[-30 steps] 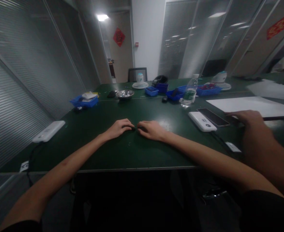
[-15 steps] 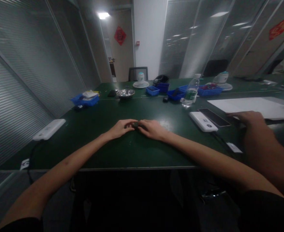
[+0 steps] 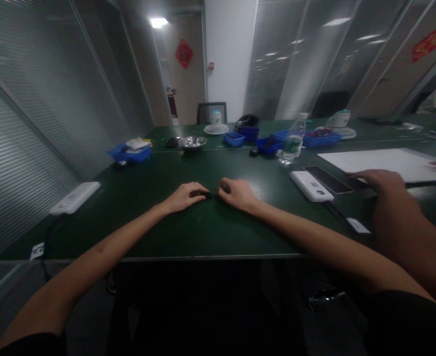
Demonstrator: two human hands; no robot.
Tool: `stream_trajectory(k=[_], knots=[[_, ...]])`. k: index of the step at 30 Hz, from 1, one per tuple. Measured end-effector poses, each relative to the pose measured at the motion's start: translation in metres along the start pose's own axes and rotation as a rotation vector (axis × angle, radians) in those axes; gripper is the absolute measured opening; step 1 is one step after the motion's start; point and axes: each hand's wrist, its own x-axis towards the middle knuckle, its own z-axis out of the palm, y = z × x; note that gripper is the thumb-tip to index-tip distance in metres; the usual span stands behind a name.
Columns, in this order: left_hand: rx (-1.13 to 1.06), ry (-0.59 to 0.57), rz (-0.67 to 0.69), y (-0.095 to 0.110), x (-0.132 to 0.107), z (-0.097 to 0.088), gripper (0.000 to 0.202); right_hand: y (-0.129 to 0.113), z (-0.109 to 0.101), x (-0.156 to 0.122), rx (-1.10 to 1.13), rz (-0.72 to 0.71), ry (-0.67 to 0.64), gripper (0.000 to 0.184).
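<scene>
Over the middle of the dark green table (image 3: 158,232), my left hand (image 3: 182,198) pinches a small black object (image 3: 206,195) between thumb and fingers; its kind does not show. Just to its right is my right hand (image 3: 237,194), fingers curled round a small dark tool (image 3: 225,188). From that tool a thin tip points left towards the black object, with a narrow gap between the two. Most of the tool is hidden by my fingers.
To the right lie a white power bank (image 3: 312,186), a phone (image 3: 329,179) and a white board (image 3: 384,163); another person's hand (image 3: 383,179) rests nearby. Farther back stand a water bottle (image 3: 292,143), a metal bowl (image 3: 192,143) and a blue tray (image 3: 132,153). Another power bank (image 3: 75,198) is left.
My right hand has drawn slightly right, away from the left, and its fingers have curled more. A gap now shows between the hands. The left hand stays about where it was.
</scene>
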Motion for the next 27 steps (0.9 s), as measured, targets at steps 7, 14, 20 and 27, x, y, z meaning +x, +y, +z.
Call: stream_trajectory(k=[7,14,20,27], knots=[[0.122,0.064,-0.068,-0.022,0.002,-0.018,0.030,0.001,0.000,0.001,0.011,-0.023,-0.023,0.032],[0.366,0.229,-0.440,-0.100,-0.042,-0.094,0.032,0.001,-0.002,0.000,0.014,-0.036,-0.049,0.034],[0.497,0.428,-0.868,-0.132,-0.098,-0.152,0.039,0.000,-0.004,-0.001,0.028,-0.055,-0.071,0.035],[0.471,0.499,-0.976,-0.132,-0.105,-0.161,0.022,0.000,-0.002,0.000,0.000,-0.048,-0.068,0.034]])
